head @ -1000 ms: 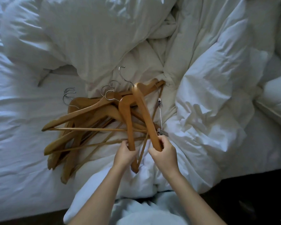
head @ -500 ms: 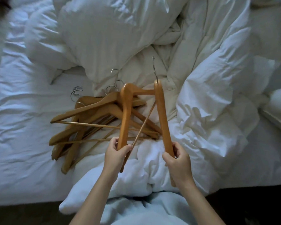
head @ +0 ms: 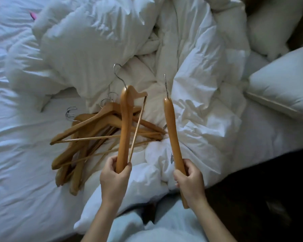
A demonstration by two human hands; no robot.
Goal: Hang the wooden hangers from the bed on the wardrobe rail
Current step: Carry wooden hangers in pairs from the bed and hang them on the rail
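My left hand [head: 115, 177] grips one arm of a wooden hanger [head: 125, 123] with a metal hook and a thin crossbar, held edge-on above the bed. My right hand [head: 189, 179] grips a second wooden hanger [head: 171, 130], also seen edge-on, its hook pointing away from me. The two held hangers are apart from each other. A pile of several more wooden hangers [head: 87, 137] lies on the white sheet left of my left hand, hooks pointing to the far side. No wardrobe rail is in view.
A rumpled white duvet [head: 191, 84] fills the middle of the bed. White pillows [head: 283, 88] lie at the right. The bed sheet [head: 16, 154] spreads to the left. Dark floor [head: 269, 189] shows at the lower right. A small pink object [head: 32, 15] sits at the far left.
Both hands have lifted their hangers off the pile and pulled them apart; the right-hand hanger has moved right, clear of the left one. The view has shifted slightly.
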